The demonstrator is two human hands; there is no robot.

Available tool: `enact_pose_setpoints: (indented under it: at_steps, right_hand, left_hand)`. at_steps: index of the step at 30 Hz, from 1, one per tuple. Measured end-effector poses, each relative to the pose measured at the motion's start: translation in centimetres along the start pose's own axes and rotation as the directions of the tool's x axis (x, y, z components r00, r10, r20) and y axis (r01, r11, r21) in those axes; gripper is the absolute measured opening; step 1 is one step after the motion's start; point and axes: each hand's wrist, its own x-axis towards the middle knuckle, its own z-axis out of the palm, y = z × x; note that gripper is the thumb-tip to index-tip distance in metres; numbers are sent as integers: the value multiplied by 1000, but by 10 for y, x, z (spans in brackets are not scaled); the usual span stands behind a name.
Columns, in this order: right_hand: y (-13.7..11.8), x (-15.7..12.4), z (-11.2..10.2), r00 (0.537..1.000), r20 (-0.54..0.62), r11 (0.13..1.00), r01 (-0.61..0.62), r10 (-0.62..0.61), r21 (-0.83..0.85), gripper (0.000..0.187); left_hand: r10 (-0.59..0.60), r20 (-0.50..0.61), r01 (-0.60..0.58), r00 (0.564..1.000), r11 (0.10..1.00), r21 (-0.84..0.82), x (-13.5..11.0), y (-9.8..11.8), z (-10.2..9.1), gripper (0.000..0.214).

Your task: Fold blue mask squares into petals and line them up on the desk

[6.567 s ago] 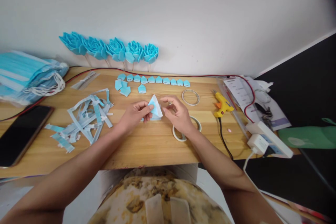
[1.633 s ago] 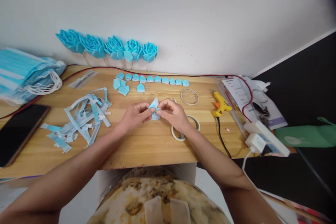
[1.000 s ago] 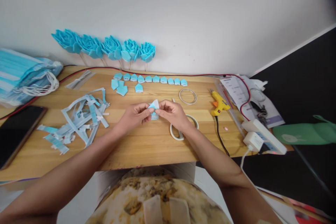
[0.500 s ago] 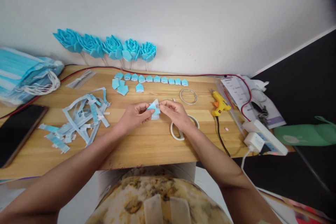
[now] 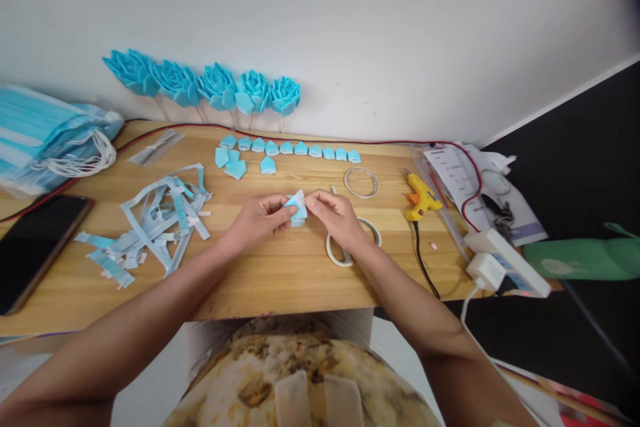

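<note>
A small folded light-blue fabric piece [image 5: 297, 204] is pinched between both my hands just above the wooden table [image 5: 280, 273]. My left hand [image 5: 255, 220] grips its left side with thumb and fingers closed. My right hand [image 5: 337, 217] pinches its right edge. Under the piece lies what looks like a small pile of similar blue pieces, mostly hidden. A row of folded blue petals [image 5: 293, 149] lies farther back on the table. Five blue fabric roses [image 5: 200, 83] lean against the white wall.
Cut blue strips [image 5: 157, 220] lie at left, with a stack of face masks [image 5: 50, 137] and a black phone [image 5: 35, 247]. Scissors [image 5: 350, 247] and a tape ring [image 5: 361, 182] sit by my right hand. A yellow glue gun [image 5: 423, 197], power strip [image 5: 505, 260] and papers [image 5: 465, 180] are at right.
Over six seconds the blue piece has been folded from a larger triangle into a smaller shape. My hands have come closer together, staying at the same spot.
</note>
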Motion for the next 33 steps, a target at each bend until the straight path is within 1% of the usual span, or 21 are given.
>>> enact_pose_setpoints:
  at_steps: [4,6,8,11,14,17,20,22,24,26,33]
  right_hand:
    - [4,0,0,1000,17,998,-1,0,70,22]
    - [7,0,1,1000,0,998,-1,1,65,21]
    - [9,0,2,1000,-26,999,7,-6,45,20]
    - [7,-1,3,998,-56,999,34,-35,-7,17]
    - [3,-2,4,988,-92,985,113,-126,-128,11]
    - [0,-2,2,956,-80,925,248,-282,-289,6]
    - [1,-2,0,886,-17,809,415,-463,-416,10]
    - [2,-1,-2,835,23,736,497,-550,-459,14]
    - [3,-1,-3,804,48,689,538,-593,-485,18]
    - [3,0,-4,788,55,664,553,-614,-504,19]
    - [3,0,-3,763,52,630,568,-644,-529,22]
  left_hand:
    - [5,37,-7,999,999,46,-2,0,0,32]
    - [21,64,-27,998,995,92,-2,1,1,32]
    - [24,80,-34,996,991,127,-2,2,1,32]
    - [16,86,-28,996,990,135,-3,4,2,31]
    - [-10,98,0,995,995,99,-2,4,1,30]
    - [-39,112,35,993,999,38,-1,3,-1,29]
    - [-54,110,56,993,998,-15,-1,2,-2,30]
    - [-65,113,71,991,996,-49,0,2,-3,31]
    - [-72,112,82,991,993,-86,0,2,-3,31]
    - [-72,108,85,992,989,-122,0,2,-2,32]
    - [-80,115,98,990,984,-152,-1,5,-2,33]
